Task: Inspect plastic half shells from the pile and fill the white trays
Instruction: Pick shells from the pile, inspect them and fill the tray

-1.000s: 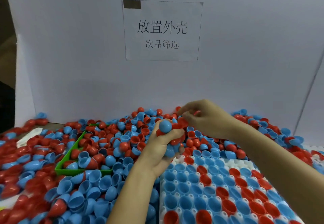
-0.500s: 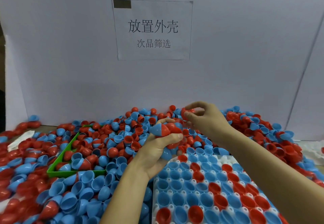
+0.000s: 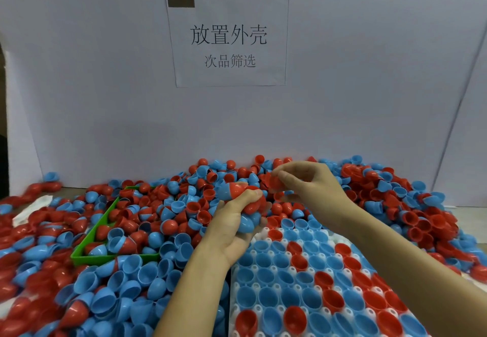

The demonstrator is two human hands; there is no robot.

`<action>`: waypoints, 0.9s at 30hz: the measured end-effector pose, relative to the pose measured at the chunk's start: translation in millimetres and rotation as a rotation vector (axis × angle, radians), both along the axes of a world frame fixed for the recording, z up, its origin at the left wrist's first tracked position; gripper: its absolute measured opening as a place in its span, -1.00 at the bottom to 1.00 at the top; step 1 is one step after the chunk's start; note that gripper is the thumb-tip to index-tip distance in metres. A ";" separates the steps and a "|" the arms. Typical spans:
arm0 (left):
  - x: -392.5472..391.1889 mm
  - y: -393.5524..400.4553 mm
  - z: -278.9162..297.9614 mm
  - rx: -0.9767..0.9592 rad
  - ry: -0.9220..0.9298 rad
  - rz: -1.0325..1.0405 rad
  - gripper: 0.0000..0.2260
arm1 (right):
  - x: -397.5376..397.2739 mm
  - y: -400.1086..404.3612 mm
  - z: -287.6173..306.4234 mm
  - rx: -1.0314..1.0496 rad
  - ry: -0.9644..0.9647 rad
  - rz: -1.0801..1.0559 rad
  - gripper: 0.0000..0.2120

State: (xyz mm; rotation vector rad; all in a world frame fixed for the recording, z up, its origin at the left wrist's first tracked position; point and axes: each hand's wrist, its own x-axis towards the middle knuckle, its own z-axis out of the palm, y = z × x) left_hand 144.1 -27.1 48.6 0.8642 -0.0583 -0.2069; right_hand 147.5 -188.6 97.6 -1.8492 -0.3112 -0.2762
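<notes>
My right hand (image 3: 308, 184) has drawn apart from my left hand (image 3: 237, 220), its fingers (image 3: 286, 178) pinching one red plastic half shell (image 3: 271, 182) above the pile. My left fingers curl round a clutch of blue and red shells (image 3: 237, 194) beside the white tray (image 3: 263, 234). Light, slick, thin-walled: I'd pinch by the rim.

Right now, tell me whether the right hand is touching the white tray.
Apart. The head view shows the right hand raised over the pile, pinching a red shell, with loose shells visible between it and the white tray below.
</notes>
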 end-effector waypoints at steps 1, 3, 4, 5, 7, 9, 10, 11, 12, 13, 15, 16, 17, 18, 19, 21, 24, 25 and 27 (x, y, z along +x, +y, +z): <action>-0.5 0.0 0.4 -0.005 -0.002 -0.002 -0.68 | 0.1 0.0 -0.9 -0.031 -0.022 -0.019 -0.86; -1.2 -0.2 0.8 -0.008 -0.012 -0.008 -0.68 | 0.1 -0.2 -2.4 -0.109 -0.059 -0.052 -0.86; -1.2 -0.3 0.5 -0.010 -0.015 -0.009 -0.69 | -0.4 -0.1 -2.8 -0.137 -0.068 -0.056 -0.81; -1.5 -0.4 0.5 -0.014 -0.013 -0.010 -0.70 | -1.0 -0.2 -2.9 -0.159 -0.074 -0.050 -0.76; -1.7 -0.3 -0.1 -0.017 -0.005 -0.005 -0.70 | -1.8 -0.5 -2.6 -0.218 -0.091 -0.045 -0.67; -1.8 -0.2 -0.5 -0.021 0.004 -0.004 -0.69 | -3.1 -1.0 -1.9 -0.279 -0.113 -0.049 -0.62; -1.7 -0.3 -0.5 -0.022 0.004 -0.005 -0.69 | -3.9 -1.1 -1.5 -0.309 -0.127 -0.048 -0.61; -2.0 -0.6 -0.2 -0.020 0.004 -0.008 -0.69 | -4.8 -1.2 -1.2 -0.341 -0.144 -0.046 -0.61; -1.6 -0.8 -0.7 -0.018 -0.001 -0.012 -0.70 | -5.7 -1.1 -1.2 -0.372 -0.163 -0.047 -0.62; -1.4 -0.9 -0.6 -0.016 -0.005 -0.021 -0.74 | -6.4 -0.7 -1.3 -0.397 -0.181 -0.049 -0.63; -1.0 -0.6 -1.0 -0.012 -0.024 -0.048 -0.87 | -7.1 -0.3 -2.2 -0.425 -0.202 -0.056 -0.65; -0.9 -0.4 -1.2 -0.011 -0.039 -0.062 -0.90 | -6.8 -0.3 -2.7 -0.438 -0.209 -0.064 -0.68; -1.2 -0.2 -0.9 -0.010 -0.049 -0.076 -0.89 | -6.1 -0.5 -3.3 -0.459 -0.216 -0.074 -0.71; -1.2 -0.1 -0.8 -0.009 -0.058 -0.088 -0.88 | -5.2 -0.7 -3.7 -0.487 -0.227 -0.083 -0.74; -1.7 -0.4 -0.3 -0.003 -0.066 -0.097 -0.88 | -4.8 -0.6 -4.1 -0.520 -0.244 -0.089 -0.76; -2.5 -1.5 0.1 0.015 -0.084 -0.105 -0.87 | -4.9 1.2 -5.1 -0.601 -0.286 -0.085 -0.79; -3.0 -2.6 0.0 0.012 -0.100 -0.104 -0.86 | -5.6 4.5 -5.9 -0.691 -0.372 -0.087 -0.82; -3.0 -2.4 0.0 0.002 -0.103 -0.105 -0.85 | -6.1 5.1 -5.8 -0.701 -0.387 -0.091 -0.81; -3.2 -2.1 0.1 -0.010 -0.115 -0.111 -0.84 | -6.9 6.0 -5.2 -0.712 -0.400 -0.113 -0.75</action>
